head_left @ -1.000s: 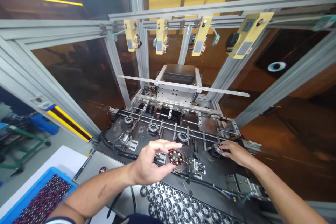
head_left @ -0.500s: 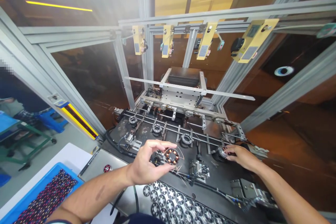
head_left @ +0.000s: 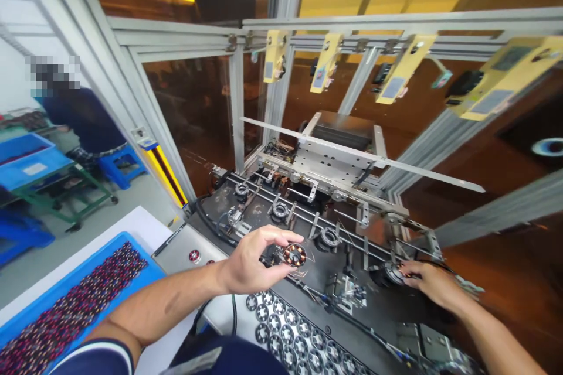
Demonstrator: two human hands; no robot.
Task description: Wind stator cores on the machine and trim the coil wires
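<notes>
Between the thumb and fingers of my left hand [head_left: 255, 261] is a copper-wound motor stator [head_left: 294, 254], held up over the black machine bed. Loose thin wires stick out from its edge. Over at the rightmost ring fixture [head_left: 393, 273], my right hand [head_left: 433, 284] is closed on a second stator [head_left: 409, 271]; its copper coils show at the fingertips, while the rest is hidden. Three other ring fixtures, including a near one [head_left: 329, 238], stand in a row to the left.
Several silver stator cores [head_left: 300, 344] lie in rows near my body. A blue tray [head_left: 118, 240] of wound stators is at the left, with a red-centred stator [head_left: 194, 255] beside it. Yellow tensioners [head_left: 404, 68] hang above a long flat bar [head_left: 343, 146]. A person [head_left: 83, 117] sits beyond the frame.
The camera view has turned left, so the scene sits further right and more of the blue tray shows. The left-hand stator has tilted slightly; my right hand stays at the rightmost fixture.
</notes>
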